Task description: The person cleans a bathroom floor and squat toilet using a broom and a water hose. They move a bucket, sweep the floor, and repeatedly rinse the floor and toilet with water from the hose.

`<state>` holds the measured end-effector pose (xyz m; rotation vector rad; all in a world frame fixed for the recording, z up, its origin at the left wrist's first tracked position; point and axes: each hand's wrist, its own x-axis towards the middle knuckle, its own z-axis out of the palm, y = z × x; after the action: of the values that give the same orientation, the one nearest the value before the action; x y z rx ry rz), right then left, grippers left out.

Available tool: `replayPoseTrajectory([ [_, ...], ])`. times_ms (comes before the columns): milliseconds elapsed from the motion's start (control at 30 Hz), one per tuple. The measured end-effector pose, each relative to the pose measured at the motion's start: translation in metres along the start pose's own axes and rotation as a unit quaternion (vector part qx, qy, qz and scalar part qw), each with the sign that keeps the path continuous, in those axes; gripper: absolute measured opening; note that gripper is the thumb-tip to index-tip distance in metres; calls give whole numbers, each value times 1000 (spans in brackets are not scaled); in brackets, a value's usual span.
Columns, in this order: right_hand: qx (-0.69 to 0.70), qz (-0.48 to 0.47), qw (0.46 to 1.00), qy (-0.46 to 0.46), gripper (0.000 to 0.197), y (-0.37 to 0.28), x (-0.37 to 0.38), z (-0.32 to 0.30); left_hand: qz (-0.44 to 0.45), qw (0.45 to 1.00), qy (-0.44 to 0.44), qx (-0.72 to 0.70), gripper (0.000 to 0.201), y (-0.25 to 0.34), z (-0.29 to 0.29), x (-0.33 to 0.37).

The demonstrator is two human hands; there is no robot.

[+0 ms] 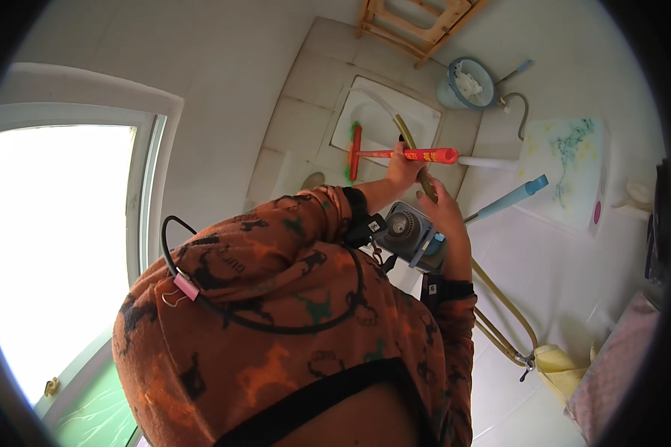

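My left hand [403,170] is closed round the red handle of a long-handled scrub brush [431,155]. The brush's red head [356,153] with green bristles lies at the near left edge of a white squat toilet [414,112]. My right hand [443,208] grips a yellowish-green hose [408,132], which crosses the brush handle beside my left hand. A pale stream, seemingly water, runs from the hose's far end over the basin. Both hands are close together; parts of the fingers are hidden.
Below my hands stands a grey-blue mop bucket [402,226]. A blue handle [511,199] leans rightward. Behind are a light blue bucket [466,83] with white cloth and a wooden rack [417,26]. A patterned white box [563,167] stands right; the hose reaches a tap [528,363].
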<state>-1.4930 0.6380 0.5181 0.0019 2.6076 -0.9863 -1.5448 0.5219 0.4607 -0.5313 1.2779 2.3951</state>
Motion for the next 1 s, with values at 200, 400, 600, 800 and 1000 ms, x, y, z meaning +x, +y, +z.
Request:
replayPoseTrajectory([
  [200, -64, 85, 994, 23, 33, -3, 9, 6, -28, 996, -46, 65, 33, 5, -14, 5],
  [400, -177, 59, 976, 112, 28, -13, 7, 12, -155, 958, -239, -33, 43, 59, -97, 4],
  [600, -197, 60, 975, 87, 28, -19, 7, 14, -352, 884, -204, -231, 40, 109, -190, -27],
  [800, -227, 37, 971, 60, 27, -11, -3, 24, -414, 908, -59, -25, 40, 114, -237, -77],
  [1000, -246, 18, 968, 42, 27, -5, -15, 37, -261, 929, -20, 261, 45, 114, -288, -184],
])
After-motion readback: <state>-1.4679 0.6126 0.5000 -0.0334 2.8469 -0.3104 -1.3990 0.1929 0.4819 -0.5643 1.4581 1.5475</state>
